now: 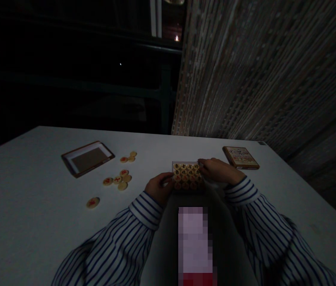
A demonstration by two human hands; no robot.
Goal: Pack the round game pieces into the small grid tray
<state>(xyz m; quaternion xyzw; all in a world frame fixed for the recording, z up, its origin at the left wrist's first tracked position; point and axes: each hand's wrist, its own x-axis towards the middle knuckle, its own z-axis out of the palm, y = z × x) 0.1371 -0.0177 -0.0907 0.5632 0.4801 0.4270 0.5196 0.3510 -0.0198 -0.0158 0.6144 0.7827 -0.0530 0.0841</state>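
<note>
In the head view, a small shallow box (182, 162) with a pale rim is filled with rows of round Chinese chess pieces (188, 175), marked in black at the back and red at the front. My left hand (159, 187) grips the box's left side, fingers curled against its edge. At the opposite side, my right hand (220, 171) is closed on the right edge, with its fingertips by the far corner. The near edge lies in shadow, so I cannot tell whether the box touches the table.
Several loose pieces (117, 180) lie on the white table (51, 230) to the left, one (93, 202) apart from the others. Behind them sits an open box part (90, 159). A printed box (241, 157) rests at the right, before a string curtain (230, 79).
</note>
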